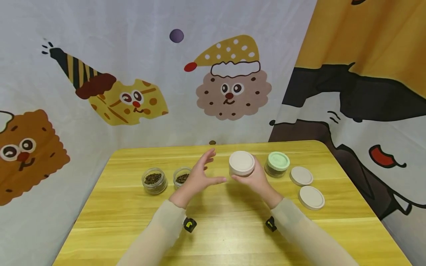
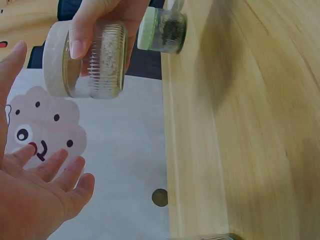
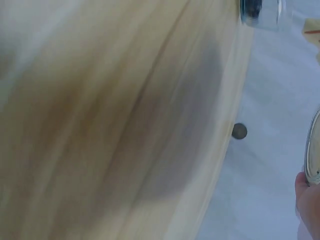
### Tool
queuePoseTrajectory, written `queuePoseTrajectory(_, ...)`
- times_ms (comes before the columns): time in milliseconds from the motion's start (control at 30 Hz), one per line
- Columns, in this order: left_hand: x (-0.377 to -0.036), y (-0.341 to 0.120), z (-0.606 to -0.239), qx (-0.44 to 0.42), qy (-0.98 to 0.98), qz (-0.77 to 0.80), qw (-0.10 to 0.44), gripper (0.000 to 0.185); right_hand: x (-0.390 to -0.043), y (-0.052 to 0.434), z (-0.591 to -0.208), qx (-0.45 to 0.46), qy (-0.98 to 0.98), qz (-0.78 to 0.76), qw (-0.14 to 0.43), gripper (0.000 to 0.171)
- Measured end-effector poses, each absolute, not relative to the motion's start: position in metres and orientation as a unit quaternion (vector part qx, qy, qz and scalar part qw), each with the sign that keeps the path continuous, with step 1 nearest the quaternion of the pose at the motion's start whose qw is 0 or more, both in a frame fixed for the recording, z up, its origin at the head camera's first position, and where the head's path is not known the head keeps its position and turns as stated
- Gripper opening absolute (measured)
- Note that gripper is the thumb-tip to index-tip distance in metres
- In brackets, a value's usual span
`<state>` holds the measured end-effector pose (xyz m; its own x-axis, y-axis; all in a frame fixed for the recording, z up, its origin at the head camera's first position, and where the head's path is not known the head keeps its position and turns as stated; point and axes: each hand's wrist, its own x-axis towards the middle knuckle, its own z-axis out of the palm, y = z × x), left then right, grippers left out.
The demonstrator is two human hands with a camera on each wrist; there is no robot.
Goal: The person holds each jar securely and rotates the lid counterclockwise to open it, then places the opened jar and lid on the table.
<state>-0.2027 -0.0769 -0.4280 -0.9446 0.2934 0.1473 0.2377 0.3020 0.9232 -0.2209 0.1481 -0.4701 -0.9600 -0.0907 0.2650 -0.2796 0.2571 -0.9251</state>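
My right hand (image 1: 257,181) grips a clear ribbed jar (image 2: 107,62) with a white lid (image 1: 242,162), holding it above the table with fingers and thumb round its side. The left wrist view shows the jar side-on, with pale contents behind the glass. To its left, my left hand (image 1: 199,177) is held in the air, thumb and fingers spread apart, touching nothing. In the right wrist view only the jar's bottom edge (image 3: 311,150) and a few fingers show at the right border.
Two lidless jars (image 1: 155,181) of dark brown pellets stand on the left of the wooden table (image 1: 223,229), one partly behind my left hand. Right of the held jar stands a jar with a green lid (image 1: 278,161). Two loose white lids (image 1: 311,197) lie farther right. A printed curtain hangs behind.
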Motion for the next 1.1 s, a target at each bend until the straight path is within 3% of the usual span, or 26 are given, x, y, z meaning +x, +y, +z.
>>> queuePoseTrajectory(433, -0.195, -0.076, -0.418, 0.187, 0.803, 0.566, 0.015, 0.1, -0.202, 0.13, -0.46, 0.146, -0.778, 0.607, 0.072, 0.091)
queuePoseTrajectory(733, -0.185, -0.07, -0.404, 0.225, 0.807, 0.546, 0.005, 0.103, -0.176, 0.118, -0.432, 0.18, -0.766, 0.615, 0.052, 0.088)
queuePoseTrajectory(1100, -0.17, -0.077, -0.393, 0.239, 0.827, 0.508, -0.016, 0.102, -0.174, 0.11, -0.444, 0.211, -0.752, 0.624, 0.032, 0.091)
